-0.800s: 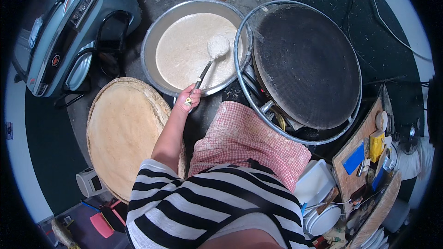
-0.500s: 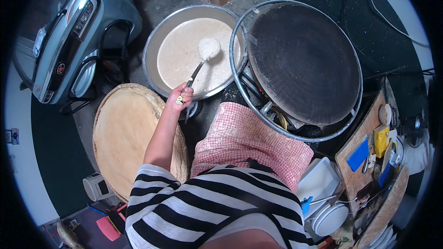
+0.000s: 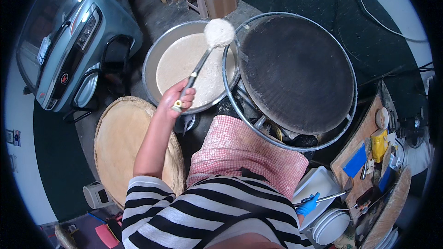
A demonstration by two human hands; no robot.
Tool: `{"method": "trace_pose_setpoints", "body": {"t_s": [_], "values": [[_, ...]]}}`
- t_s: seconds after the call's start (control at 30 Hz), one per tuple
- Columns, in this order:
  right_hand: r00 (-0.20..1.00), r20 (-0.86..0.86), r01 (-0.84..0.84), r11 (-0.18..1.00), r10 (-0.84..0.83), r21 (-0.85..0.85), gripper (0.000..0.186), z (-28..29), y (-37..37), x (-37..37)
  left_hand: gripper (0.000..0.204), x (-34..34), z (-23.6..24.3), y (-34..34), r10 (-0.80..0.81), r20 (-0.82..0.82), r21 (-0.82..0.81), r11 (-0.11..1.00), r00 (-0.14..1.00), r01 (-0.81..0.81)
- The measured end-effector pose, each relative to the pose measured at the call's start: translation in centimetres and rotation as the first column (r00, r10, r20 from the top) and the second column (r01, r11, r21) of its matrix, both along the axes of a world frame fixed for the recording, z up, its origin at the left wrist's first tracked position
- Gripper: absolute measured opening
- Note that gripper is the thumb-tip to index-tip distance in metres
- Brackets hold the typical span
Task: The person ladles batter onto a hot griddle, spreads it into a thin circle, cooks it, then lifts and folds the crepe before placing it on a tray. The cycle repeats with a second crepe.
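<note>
My left hand (image 3: 177, 97) grips the handle of a ladle (image 3: 218, 33) heaped with pale batter. The ladle's bowl hangs above the right rim of a large metal basin (image 3: 151, 60), close to the griddle's ring. Thick cream-coloured batter (image 3: 177, 67) fills much of the basin. To the right lies a big round black griddle (image 3: 297, 74) with nothing on its surface. At the lower right my right hand (image 3: 307, 205), in a blue glove, is closed round a long-handled tool (image 3: 328, 198); a flat brownish piece shows at its far end.
A metal ring (image 3: 354, 97) surrounds the griddle. Large round flatbreads (image 3: 127, 143) are stacked at the left. White tubs (image 3: 333, 226) and a cluttered wooden board (image 3: 339, 161) are at the right. A light-blue vehicle (image 3: 108, 14) stands at the far left.
My left hand has raised the batter-filled ladle from over the basin's middle toward the griddle. My right hand has come further into view with the long-handled tool.
</note>
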State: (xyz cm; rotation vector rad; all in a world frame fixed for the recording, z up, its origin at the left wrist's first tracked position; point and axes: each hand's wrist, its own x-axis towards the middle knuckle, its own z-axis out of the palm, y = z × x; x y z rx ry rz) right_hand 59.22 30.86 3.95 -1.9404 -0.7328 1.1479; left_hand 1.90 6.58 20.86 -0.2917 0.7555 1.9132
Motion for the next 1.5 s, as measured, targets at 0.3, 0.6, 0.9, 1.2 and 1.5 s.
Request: {"method": "trace_pose_setpoints", "body": {"t_s": [0.3,0.6,0.9,1.2,1.5], "values": [[0.994,0.106,-0.037,0.998,0.032,0.048,0.04,3.2,-0.6,-2.1,0.042,6.1,-7.9,14.1,-0.361,-0.768,-0.579,0.744,0.529,-0.332],[0.729,0.043,-0.655,0.678,0.683,0.332,0.031,11.6,9.1,-23.0,0.038,3.8,-13.6,10.8,-0.562,-0.778,-0.229,0.67,-0.281,-0.706],[0.336,0.227,-0.926,0.276,0.914,0.259,0.051,12.3,17.3,-46.1,0.035,1.0,-12.0,13.1,-0.15,-0.969,0.0,0.793,-0.196,-0.609],[0.006,0.666,-0.998,0.05,0.746,-0.046,0.052,9.8,17.6,-54.9,0.035,0.0,-7.5,11.1,-0.001,-0.186,0.251,0.967,0.982,0.049],[-0.395,0.712,-0.905,-0.113,0.581,-0.41,0.056,15.2,9.7,-50.0,0.035,1.4,-15.1,-0.8,0.222,0.011,0.217,0.951,0.975,-0.219]]}}
